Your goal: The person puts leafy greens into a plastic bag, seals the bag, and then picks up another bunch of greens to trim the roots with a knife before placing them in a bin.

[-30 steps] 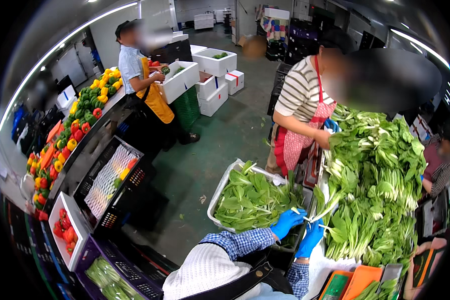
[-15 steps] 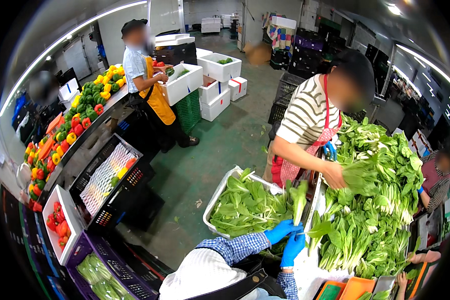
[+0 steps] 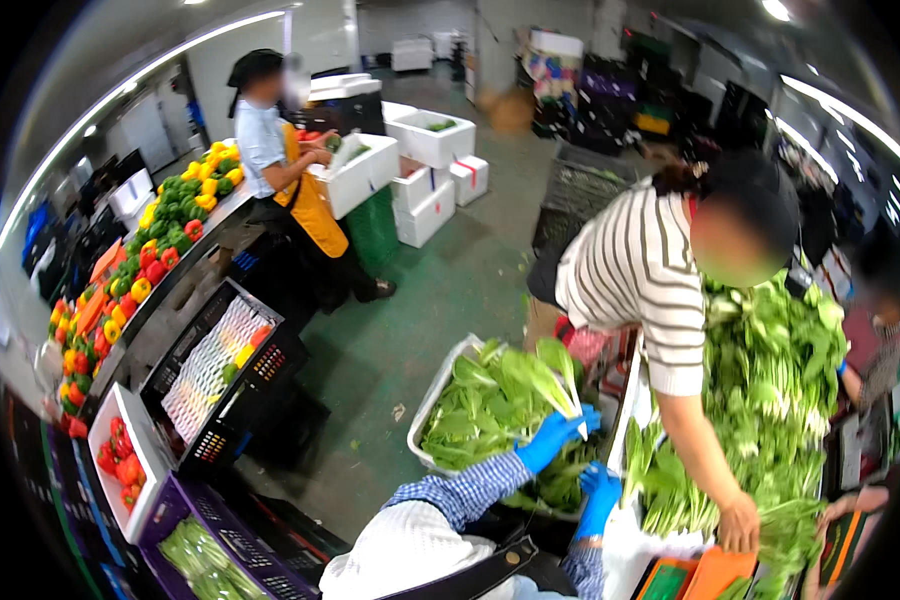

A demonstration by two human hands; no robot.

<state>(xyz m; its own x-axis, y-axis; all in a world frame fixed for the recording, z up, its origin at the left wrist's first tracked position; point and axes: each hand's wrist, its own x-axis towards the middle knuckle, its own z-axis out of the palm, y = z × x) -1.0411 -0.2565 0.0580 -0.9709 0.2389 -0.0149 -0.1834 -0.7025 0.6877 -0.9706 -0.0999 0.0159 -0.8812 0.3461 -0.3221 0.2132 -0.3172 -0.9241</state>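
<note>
My left hand (image 3: pixel 558 438), in a blue glove, grips a leafy green (image 3: pixel 545 378) near its pale stem ends. The leaves point away over the white crate (image 3: pixel 416 425), which is filled with loose greens (image 3: pixel 470 408). Beside the white table's near edge is my right hand (image 3: pixel 598 498), also gloved in blue. Its fingers look apart, and nothing shows in them. More leafy greens (image 3: pixel 660 490) lie in bunches on the table, just right of that hand.
Across the table a person in a striped shirt (image 3: pixel 630 260) leans over, one hand (image 3: pixel 738 522) at an orange tray (image 3: pixel 715 572). A person in a yellow apron (image 3: pixel 315 220) stands by white boxes (image 3: pixel 435 140). Peppers (image 3: pixel 130 280) and a purple crate (image 3: pixel 210 515) are at left.
My hands have separated: the left moved the green leftward over the crate, while the right dropped lower. The striped-shirt person has leaned in and reached toward the orange tray.
</note>
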